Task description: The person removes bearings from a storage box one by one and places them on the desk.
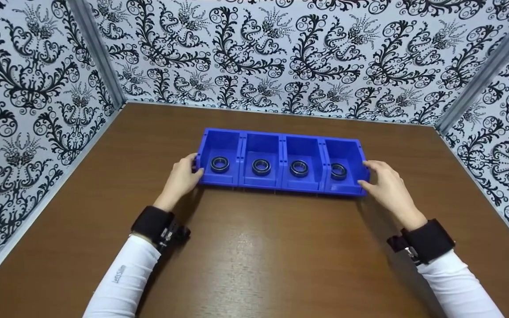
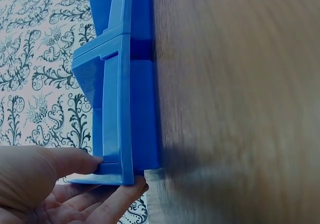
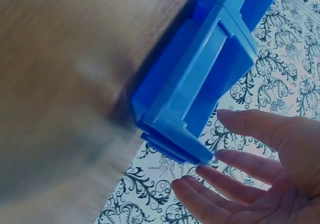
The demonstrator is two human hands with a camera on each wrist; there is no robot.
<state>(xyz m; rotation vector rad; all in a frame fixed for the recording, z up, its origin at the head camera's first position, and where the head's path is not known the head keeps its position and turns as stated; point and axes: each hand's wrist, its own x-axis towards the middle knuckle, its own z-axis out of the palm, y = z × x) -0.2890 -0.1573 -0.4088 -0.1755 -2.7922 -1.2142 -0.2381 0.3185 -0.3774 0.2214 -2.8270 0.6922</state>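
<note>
A blue row of joined open bins sits on the brown table, each compartment holding one dark ball bearing with a metallic rim, such as the leftmost bearing and the rightmost bearing. At the left end, my left hand grips the end wall: in the left wrist view the thumb is inside and the fingers lie outside. My right hand is at the opposite end. Its thumb and fairly straight fingers are spread around the end wall, fingertips right at the rim, in the right wrist view.
The brown tabletop extends in front of and behind the bins. Patterned black-and-white panels enclose the back and both sides, with grey metal posts at the corners. Black straps with small cameras circle both wrists.
</note>
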